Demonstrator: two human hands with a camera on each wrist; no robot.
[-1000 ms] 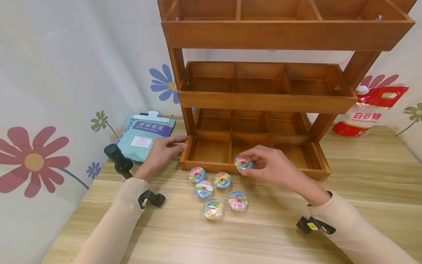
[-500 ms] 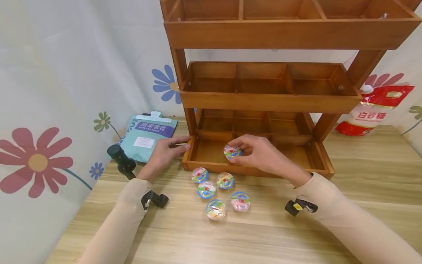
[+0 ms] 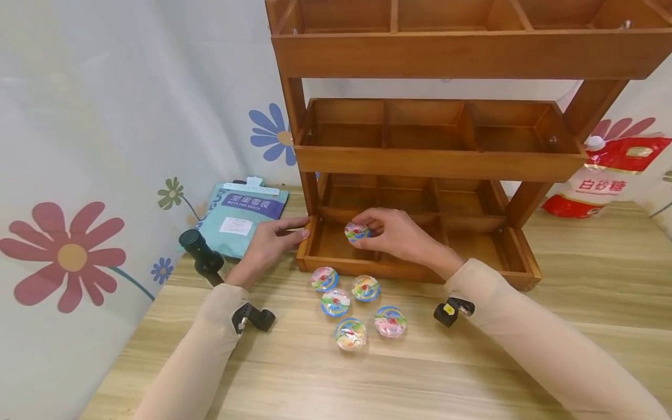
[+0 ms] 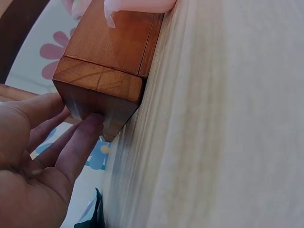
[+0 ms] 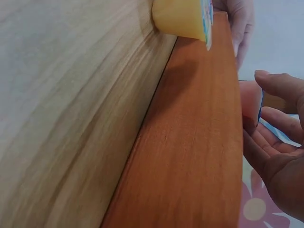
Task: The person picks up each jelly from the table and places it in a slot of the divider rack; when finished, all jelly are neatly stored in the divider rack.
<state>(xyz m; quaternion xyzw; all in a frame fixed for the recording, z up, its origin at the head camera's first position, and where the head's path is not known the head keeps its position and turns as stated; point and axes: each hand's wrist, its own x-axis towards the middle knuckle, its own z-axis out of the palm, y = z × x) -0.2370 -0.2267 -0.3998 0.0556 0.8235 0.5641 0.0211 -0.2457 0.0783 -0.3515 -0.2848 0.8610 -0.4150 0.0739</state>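
Observation:
A small jelly cup (image 3: 357, 232) with a printed foil lid is pinched between the thumb and fingers of my right hand (image 3: 394, 236). It sits over the left compartment of the bottom tier of a brown wooden shelf rack (image 3: 441, 163). In the right wrist view its pink side (image 5: 250, 100) shows just behind the front board. My left hand (image 3: 266, 245) touches the rack's lower left end. The left wrist view shows its extended fingers (image 4: 78, 142) against the wooden side. Several more jelly cups (image 3: 350, 334) lie on the table in front, one of them yellow (image 5: 180, 19).
Left of the rack lie a teal snack bag (image 3: 238, 219) with a clip and a dark-capped bottle (image 3: 202, 256). A red and white sugar pouch (image 3: 604, 178) stands at the right. Two higher tiers overhang the bottom one. A flowered curtain (image 3: 105, 146) hangs behind.
My right hand has carried the jelly cup left and back, from the rack's front edge to over the bottom left compartment. The left hand stays at the rack's side; the view has shifted slightly.

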